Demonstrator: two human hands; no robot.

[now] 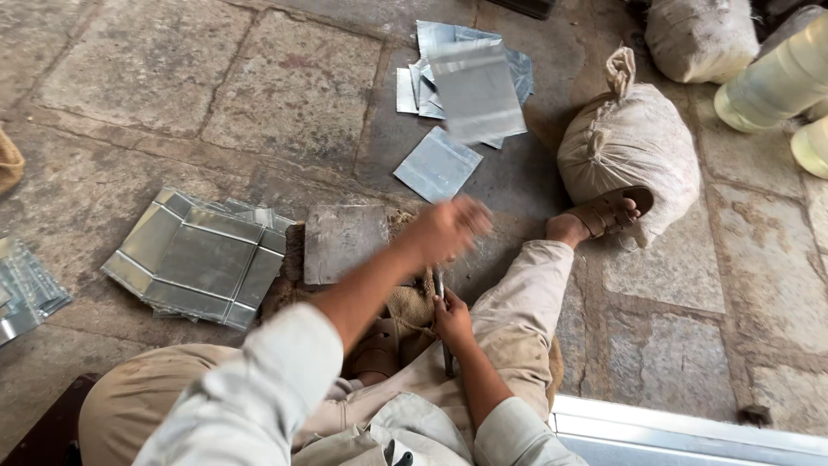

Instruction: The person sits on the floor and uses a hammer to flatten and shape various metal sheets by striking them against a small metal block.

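Note:
My left hand [448, 229] is stretched forward over the stone floor, blurred by motion, with nothing in it. Beyond it a flat shiny metal sheet [474, 91] is blurred above a loose pile of similar sheets [517, 69]. One more sheet [437, 164] lies flat on the floor between that pile and my hand. My right hand [453, 319] rests by my bent knee, closed on a thin dark metal tool [448, 361] that stands nearly upright. A flat grey metal plate [341, 242] lies just left of my left forearm.
A stack of creased, folded sheet-metal pieces [194, 259] lies at left, with more pieces [26, 289] at the far left edge. My sandalled foot [604, 216] touches a tied sack [630, 147]. Another sack [699, 34], pale plastic bottles [776, 82] and a metal rail [690, 436] lie at right.

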